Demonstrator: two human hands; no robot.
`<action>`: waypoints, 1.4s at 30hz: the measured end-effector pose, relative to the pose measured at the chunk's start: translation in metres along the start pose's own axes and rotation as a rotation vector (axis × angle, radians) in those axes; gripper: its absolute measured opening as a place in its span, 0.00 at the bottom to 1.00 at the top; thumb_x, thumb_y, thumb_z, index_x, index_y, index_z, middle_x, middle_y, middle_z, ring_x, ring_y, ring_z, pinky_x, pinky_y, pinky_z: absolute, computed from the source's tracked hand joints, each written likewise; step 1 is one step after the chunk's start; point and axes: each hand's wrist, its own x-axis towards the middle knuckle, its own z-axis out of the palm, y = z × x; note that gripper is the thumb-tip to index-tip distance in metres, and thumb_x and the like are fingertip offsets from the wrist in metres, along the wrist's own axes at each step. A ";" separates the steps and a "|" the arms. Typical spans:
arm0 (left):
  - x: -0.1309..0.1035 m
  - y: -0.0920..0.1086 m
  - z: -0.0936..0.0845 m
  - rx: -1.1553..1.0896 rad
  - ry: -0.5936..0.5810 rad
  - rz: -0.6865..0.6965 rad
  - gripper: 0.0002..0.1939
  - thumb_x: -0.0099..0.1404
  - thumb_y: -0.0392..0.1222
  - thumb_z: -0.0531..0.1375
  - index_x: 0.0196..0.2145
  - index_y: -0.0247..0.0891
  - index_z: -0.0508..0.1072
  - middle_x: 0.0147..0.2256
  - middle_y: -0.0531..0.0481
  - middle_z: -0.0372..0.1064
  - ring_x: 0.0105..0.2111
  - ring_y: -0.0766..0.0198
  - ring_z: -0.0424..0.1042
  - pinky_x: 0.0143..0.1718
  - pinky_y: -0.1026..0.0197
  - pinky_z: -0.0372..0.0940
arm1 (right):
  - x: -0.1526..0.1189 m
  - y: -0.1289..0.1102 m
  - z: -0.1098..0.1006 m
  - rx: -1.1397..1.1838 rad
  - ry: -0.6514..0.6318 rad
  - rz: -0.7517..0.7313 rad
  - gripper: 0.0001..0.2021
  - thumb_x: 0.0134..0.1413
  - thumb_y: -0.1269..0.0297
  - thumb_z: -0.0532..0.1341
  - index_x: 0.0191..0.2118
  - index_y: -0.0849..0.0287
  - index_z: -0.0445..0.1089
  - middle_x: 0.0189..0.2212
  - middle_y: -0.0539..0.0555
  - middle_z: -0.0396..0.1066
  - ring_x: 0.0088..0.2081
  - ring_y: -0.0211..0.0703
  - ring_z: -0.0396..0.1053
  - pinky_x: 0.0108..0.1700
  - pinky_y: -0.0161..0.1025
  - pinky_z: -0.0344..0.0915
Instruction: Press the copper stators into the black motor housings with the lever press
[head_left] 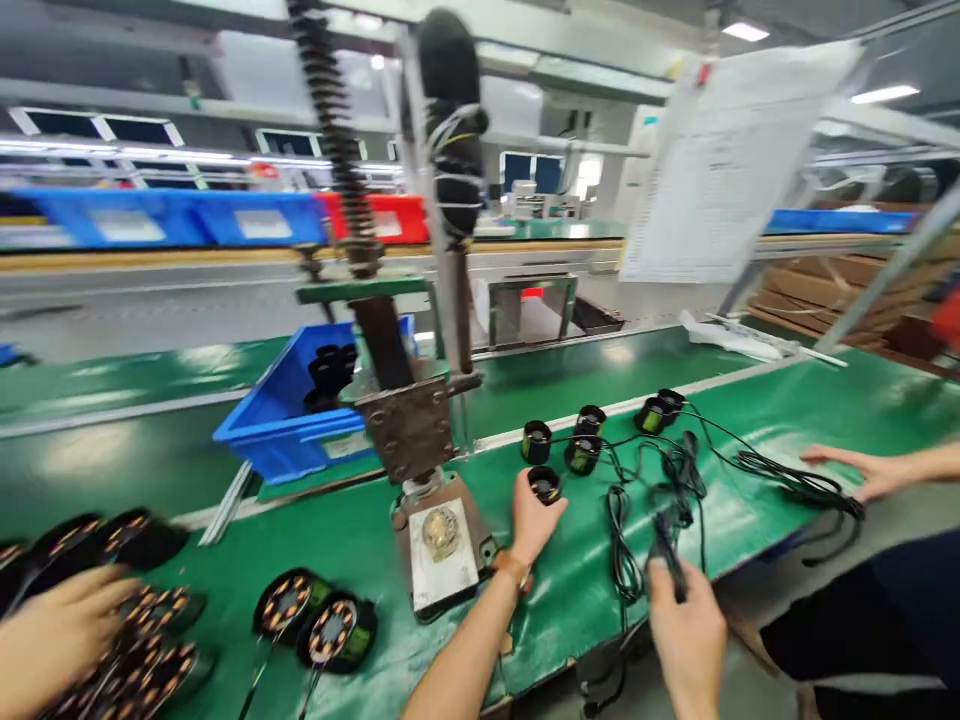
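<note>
My left hand (531,522), with a band at its wrist, is closed round a small black cylindrical motor housing (544,486) just right of the press. My right hand (688,635) grips a bundled black cable (670,555) near the bench's front edge. Several similar black housings (583,453) stand behind my hands, with cables trailing from them. Another coiled black cable (621,545) lies between my hands. The green bench mat (555,590) lies under all these parts.
The press (409,430) stands left of my left hand, over a pale plate (442,555). Two copper-wound motor parts (337,630) lie farther left. Co-workers' hands appear at left (64,635) and right (862,470). Behind the press sits a blue bin (281,450).
</note>
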 end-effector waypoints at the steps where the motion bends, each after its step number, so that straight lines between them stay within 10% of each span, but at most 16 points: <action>1: 0.004 0.001 0.014 -0.014 0.001 -0.013 0.31 0.48 0.29 0.69 0.50 0.38 0.67 0.50 0.39 0.72 0.52 0.50 0.73 0.59 0.44 0.65 | 0.014 0.003 -0.007 -0.040 0.056 0.011 0.39 0.48 0.33 0.55 0.52 0.64 0.73 0.40 0.67 0.77 0.42 0.63 0.75 0.42 0.51 0.71; 5: 0.020 0.003 0.044 -0.035 -0.004 -0.064 0.39 0.43 0.26 0.73 0.54 0.34 0.68 0.56 0.31 0.70 0.59 0.44 0.70 0.62 0.46 0.63 | 0.064 -0.005 0.004 -0.133 0.039 -0.107 0.38 0.49 0.41 0.54 0.55 0.71 0.70 0.44 0.75 0.73 0.47 0.73 0.72 0.48 0.61 0.69; 9: -0.007 0.004 0.007 -0.012 -0.011 -0.028 0.42 0.48 0.32 0.74 0.60 0.31 0.66 0.63 0.25 0.63 0.66 0.39 0.63 0.68 0.43 0.58 | 0.045 -0.030 0.031 -0.141 0.105 -0.334 0.39 0.50 0.47 0.55 0.60 0.78 0.66 0.55 0.83 0.67 0.59 0.78 0.64 0.60 0.66 0.62; 12: -0.076 -0.004 -0.071 0.020 0.182 0.136 0.15 0.67 0.42 0.62 0.51 0.40 0.73 0.53 0.37 0.73 0.56 0.48 0.72 0.63 0.44 0.64 | -0.024 -0.032 0.049 0.080 0.040 -0.394 0.33 0.60 0.46 0.54 0.60 0.69 0.70 0.51 0.73 0.72 0.54 0.67 0.71 0.60 0.59 0.66; 18: -0.213 -0.053 -0.243 0.263 0.812 -0.023 0.18 0.71 0.58 0.54 0.45 0.43 0.74 0.47 0.40 0.75 0.52 0.46 0.74 0.59 0.41 0.67 | -0.244 0.015 0.123 0.520 -1.158 -0.018 0.34 0.55 0.32 0.62 0.48 0.61 0.77 0.38 0.63 0.77 0.33 0.51 0.76 0.38 0.45 0.75; 21: -0.223 -0.075 -0.283 0.146 0.749 -0.190 0.27 0.67 0.64 0.56 0.50 0.41 0.74 0.55 0.37 0.75 0.57 0.44 0.74 0.63 0.38 0.65 | -0.341 0.023 0.154 0.694 -1.543 0.072 0.39 0.49 0.37 0.68 0.62 0.53 0.69 0.54 0.61 0.73 0.37 0.46 0.76 0.43 0.43 0.74; 24: -0.208 -0.089 -0.297 -0.084 0.583 -0.288 0.33 0.62 0.65 0.59 0.54 0.37 0.71 0.53 0.35 0.75 0.51 0.47 0.79 0.58 0.42 0.71 | -0.384 0.022 0.166 0.747 -1.608 -0.073 0.33 0.52 0.36 0.65 0.59 0.49 0.70 0.49 0.56 0.74 0.36 0.42 0.73 0.44 0.40 0.72; 29: -0.181 -0.099 -0.304 0.104 0.379 -0.247 0.42 0.50 0.55 0.67 0.60 0.35 0.69 0.41 0.43 0.78 0.34 0.52 0.79 0.44 0.44 0.76 | -0.340 0.027 0.144 0.685 -1.437 -0.242 0.34 0.58 0.28 0.54 0.33 0.59 0.74 0.23 0.55 0.67 0.30 0.42 0.64 0.38 0.37 0.65; 35: -0.154 -0.098 -0.270 0.295 0.400 -0.034 0.42 0.45 0.46 0.70 0.59 0.39 0.69 0.59 0.38 0.72 0.59 0.42 0.72 0.63 0.40 0.65 | -0.241 -0.003 0.087 0.719 -1.610 -0.088 0.34 0.63 0.29 0.55 0.44 0.62 0.72 0.19 0.44 0.51 0.20 0.30 0.48 0.26 0.29 0.52; 38: -0.151 -0.089 -0.245 0.210 0.348 -0.022 0.40 0.45 0.47 0.71 0.56 0.37 0.69 0.55 0.38 0.75 0.54 0.44 0.76 0.60 0.41 0.68 | -0.206 -0.033 0.059 0.624 -1.680 -0.013 0.36 0.60 0.27 0.56 0.44 0.62 0.71 0.20 0.42 0.47 0.20 0.28 0.40 0.22 0.29 0.43; 42: -0.153 -0.057 -0.225 0.115 0.511 0.000 0.39 0.47 0.54 0.72 0.55 0.39 0.70 0.49 0.40 0.78 0.48 0.45 0.79 0.53 0.42 0.73 | -0.165 -0.085 0.014 0.369 -1.471 -0.257 0.36 0.64 0.29 0.53 0.38 0.64 0.74 0.22 0.48 0.54 0.25 0.31 0.51 0.28 0.30 0.48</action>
